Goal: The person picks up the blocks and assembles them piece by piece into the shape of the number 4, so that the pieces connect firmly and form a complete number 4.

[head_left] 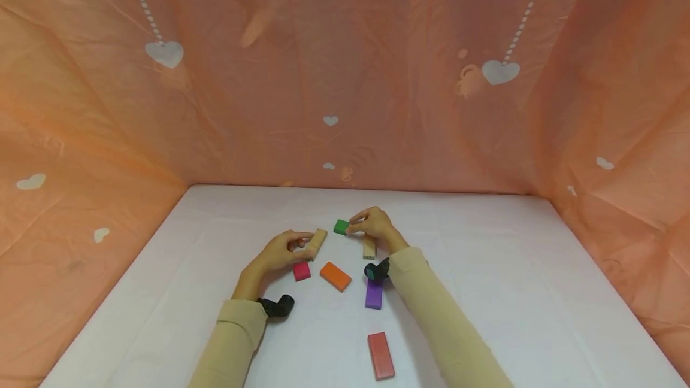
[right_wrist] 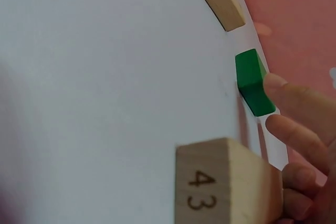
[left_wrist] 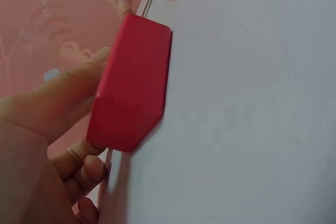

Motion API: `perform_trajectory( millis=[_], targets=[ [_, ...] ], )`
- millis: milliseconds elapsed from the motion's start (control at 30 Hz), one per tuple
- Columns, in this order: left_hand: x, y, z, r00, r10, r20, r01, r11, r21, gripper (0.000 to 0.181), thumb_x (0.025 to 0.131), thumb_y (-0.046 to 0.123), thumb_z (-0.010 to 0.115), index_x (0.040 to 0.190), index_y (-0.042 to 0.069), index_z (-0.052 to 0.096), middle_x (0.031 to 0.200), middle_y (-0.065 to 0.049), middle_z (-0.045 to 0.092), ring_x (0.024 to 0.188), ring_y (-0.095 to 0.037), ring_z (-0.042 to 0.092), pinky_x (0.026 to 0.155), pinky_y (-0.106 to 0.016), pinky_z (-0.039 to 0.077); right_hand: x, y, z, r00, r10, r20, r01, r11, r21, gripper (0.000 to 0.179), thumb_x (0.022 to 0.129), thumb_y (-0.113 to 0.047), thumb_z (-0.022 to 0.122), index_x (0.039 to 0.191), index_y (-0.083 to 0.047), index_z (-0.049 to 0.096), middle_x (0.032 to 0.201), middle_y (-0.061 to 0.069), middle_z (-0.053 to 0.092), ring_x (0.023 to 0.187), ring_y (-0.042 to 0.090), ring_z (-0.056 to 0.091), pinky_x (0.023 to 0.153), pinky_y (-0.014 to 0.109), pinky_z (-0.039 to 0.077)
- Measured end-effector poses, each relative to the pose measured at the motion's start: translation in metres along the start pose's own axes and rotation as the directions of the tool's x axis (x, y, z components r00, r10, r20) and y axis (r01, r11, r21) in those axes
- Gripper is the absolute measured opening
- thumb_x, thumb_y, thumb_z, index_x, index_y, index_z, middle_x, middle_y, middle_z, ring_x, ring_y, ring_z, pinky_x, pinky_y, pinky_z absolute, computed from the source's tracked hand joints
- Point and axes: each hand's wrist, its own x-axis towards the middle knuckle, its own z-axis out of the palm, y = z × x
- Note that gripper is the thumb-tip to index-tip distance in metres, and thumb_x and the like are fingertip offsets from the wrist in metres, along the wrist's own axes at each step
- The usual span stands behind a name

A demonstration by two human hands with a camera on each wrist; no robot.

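Note:
My left hand (head_left: 283,251) holds a plain wooden block (head_left: 318,241), thumb at its near end and forefinger along its side. In the left wrist view that block is hidden behind a red block (left_wrist: 131,82), which lies near the wrist. My right hand (head_left: 374,224) reaches to a small green block (head_left: 341,227). In the right wrist view one fingertip touches the green block's far side, and another finger lies by its end; the remaining fingers bend loosely. Beneath the right hand is a second wooden block (right_wrist: 202,182), marked 43.
An orange block (head_left: 335,276) lies between the forearms. A purple block (head_left: 374,295) is partly under the right wrist camera, and a pinkish-red block (head_left: 381,356) lies nearer the front. The white table (head_left: 485,292) meets orange curtains with hearts (head_left: 350,76) at the back and sides.

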Motion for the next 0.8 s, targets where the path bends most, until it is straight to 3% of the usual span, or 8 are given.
perform_trajectory(
  millis=[200, 300, 467, 800],
  targets=[
    [0.0004, -0.0009, 0.0032, 1.0, 0.015, -0.004, -0.015, 1.0, 0.009, 0.047, 0.083, 0.028, 0.075, 0.123, 0.006, 0.064, 0.091, -0.008, 0.057, 0.08, -0.013, 0.044, 0.07, -0.024, 0.035, 0.0001, 0.0011, 0.0014, 1.0, -0.01, -0.004, 0.01, 0.998, -0.056, 0.034, 0.075, -0.027, 0.081, 0.104, -0.011, 0.076, 0.125, 0.012, 0.067, 0.118, 0.028, 0.058, 0.103, 0.039, 0.042],
    [0.0, 0.0002, 0.004, 1.0, 0.021, -0.004, -0.021, 1.0, 0.015, 0.046, 0.083, 0.027, 0.075, 0.124, 0.007, 0.064, 0.091, -0.008, 0.057, 0.079, -0.014, 0.044, 0.07, -0.024, 0.035, -0.0007, 0.0005, 0.0014, 1.0, -0.011, -0.008, 0.01, 0.995, -0.097, 0.034, 0.075, -0.03, 0.081, 0.104, -0.013, 0.076, 0.123, 0.011, 0.068, 0.108, 0.024, 0.06, 0.091, 0.032, 0.045],
    [0.0006, 0.0016, 0.004, 1.0, 0.018, -0.002, -0.018, 1.0, 0.025, 0.046, 0.084, 0.028, 0.074, 0.124, 0.008, 0.065, 0.092, -0.008, 0.058, 0.079, -0.014, 0.044, 0.07, -0.025, 0.035, -0.0017, -0.0012, 0.0012, 1.0, -0.006, -0.016, 0.004, 0.992, -0.123, 0.031, 0.076, -0.03, 0.08, 0.102, -0.013, 0.077, 0.117, 0.009, 0.07, 0.094, 0.018, 0.058, 0.072, 0.02, 0.036],
    [0.0033, 0.0022, 0.0051, 0.999, 0.039, 0.012, -0.039, 0.999, 0.023, 0.045, 0.084, 0.029, 0.074, 0.124, 0.009, 0.065, 0.09, -0.007, 0.056, 0.078, -0.014, 0.044, 0.069, -0.024, 0.034, -0.0011, -0.0062, 0.0066, 0.999, -0.014, -0.039, 0.008, 0.985, -0.17, 0.039, 0.072, -0.037, 0.082, 0.102, -0.013, 0.076, 0.113, 0.009, 0.071, 0.097, 0.021, 0.062, 0.073, 0.022, 0.04]
  ],
)
